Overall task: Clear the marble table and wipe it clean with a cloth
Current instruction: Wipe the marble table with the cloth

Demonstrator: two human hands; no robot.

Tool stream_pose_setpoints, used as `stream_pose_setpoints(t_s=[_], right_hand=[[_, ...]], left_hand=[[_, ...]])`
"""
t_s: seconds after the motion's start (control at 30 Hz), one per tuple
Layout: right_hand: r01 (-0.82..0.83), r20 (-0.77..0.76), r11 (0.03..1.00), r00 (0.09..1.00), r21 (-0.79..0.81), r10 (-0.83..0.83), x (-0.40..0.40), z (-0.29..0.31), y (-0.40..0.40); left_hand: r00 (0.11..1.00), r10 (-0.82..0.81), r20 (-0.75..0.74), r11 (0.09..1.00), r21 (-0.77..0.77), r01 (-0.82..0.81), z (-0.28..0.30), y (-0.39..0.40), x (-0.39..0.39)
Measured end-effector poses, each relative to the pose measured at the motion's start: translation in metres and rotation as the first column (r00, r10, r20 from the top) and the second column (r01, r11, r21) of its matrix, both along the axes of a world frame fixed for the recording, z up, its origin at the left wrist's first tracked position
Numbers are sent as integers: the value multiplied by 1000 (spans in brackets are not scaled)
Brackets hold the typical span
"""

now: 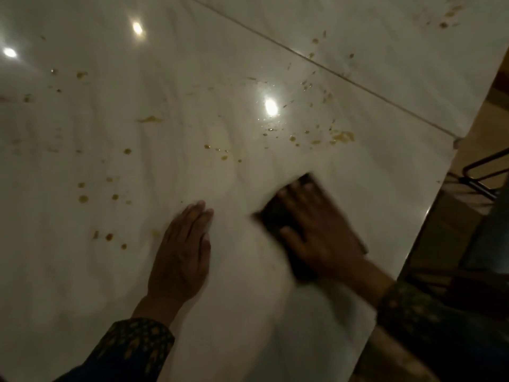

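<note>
Right hand (316,230) flat, fingers spread, pressing dark cloth (278,213) onto marble table (137,150) near its right edge. Left hand (181,252) flat, fingers straight, palm on marble, holding nothing.

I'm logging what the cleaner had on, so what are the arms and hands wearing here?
Both hands, the left hand and the right hand, are bare, with no gloves. Both arms wear long dark sleeves with a small yellowish pattern, ending at the wrists.

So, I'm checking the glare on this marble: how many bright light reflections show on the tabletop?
3. One at the far left edge, one near the top left of centre, one mid-table beyond the cloth. The hands may hide others.
</note>
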State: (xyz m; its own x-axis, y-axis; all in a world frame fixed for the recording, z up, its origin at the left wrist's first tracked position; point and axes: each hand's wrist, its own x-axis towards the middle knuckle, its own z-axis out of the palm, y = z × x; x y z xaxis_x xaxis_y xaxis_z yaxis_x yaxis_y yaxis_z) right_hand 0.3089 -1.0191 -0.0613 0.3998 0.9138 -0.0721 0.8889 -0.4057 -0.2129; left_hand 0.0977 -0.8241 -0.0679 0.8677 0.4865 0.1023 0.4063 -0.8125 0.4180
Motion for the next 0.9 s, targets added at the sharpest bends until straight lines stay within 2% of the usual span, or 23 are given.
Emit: stream_pose_setpoints(t_s=[0.07, 0.13, 0.23, 0.3, 0.4, 0.47, 0.53, 0.6, 0.67, 0.73, 0.83, 0.9], right_hand=[[233, 93, 972, 968, -5, -232, 61, -6, -20], [507, 58, 862, 861, -9, -506, 106, -3, -21], [675, 18, 738, 738, -18, -675, 96, -1, 7], [638, 10, 770, 770, 21, -638, 46, -1, 24], [470, -53, 881, 883, 58, -467, -70, -1, 35], [329, -106, 944, 940, 24, -325, -128, 5, 27], [161, -124, 987, 980, 6, -159, -134, 7, 13], [80, -86, 997, 993, 12, -79, -94, 3, 5], [224, -41, 974, 974, 17, -224, -29, -1, 4], [441, 3, 897, 897, 19, -442, 42, -1, 3], [566, -22, 824, 824, -18, -566, 108, 5, -1], [617, -40, 787, 786, -4, -616, 109, 4, -4]], left_hand=[[1000, 6, -14, 1000, 3, -6, -1, -1, -1], [999, 9, -31, 1000, 7, -8, 0, -1, -2], [1000, 8, -24, 1000, 10, -8, 0, 0, -1], [1000, 10, -14, 1000, 2, -10, -1, 0, -1], [1000, 4, -17, 1000, 11, -3, -2, 0, -2], [999, -1, -33, 1000, 19, 2, -3, 0, -4], [998, -6, -59, 1000, 14, 7, -3, 1, -3], [998, -3, -69, 999, 37, 5, -2, 0, -1], [997, 30, -74, 997, 76, -24, 0, -3, 4], [996, 56, -75, 991, 127, -46, 7, -4, 20], [993, -76, -91, 986, 138, 89, 13, -6, 55], [978, -182, -105, 975, 108, 193, 9, -7, 76]])
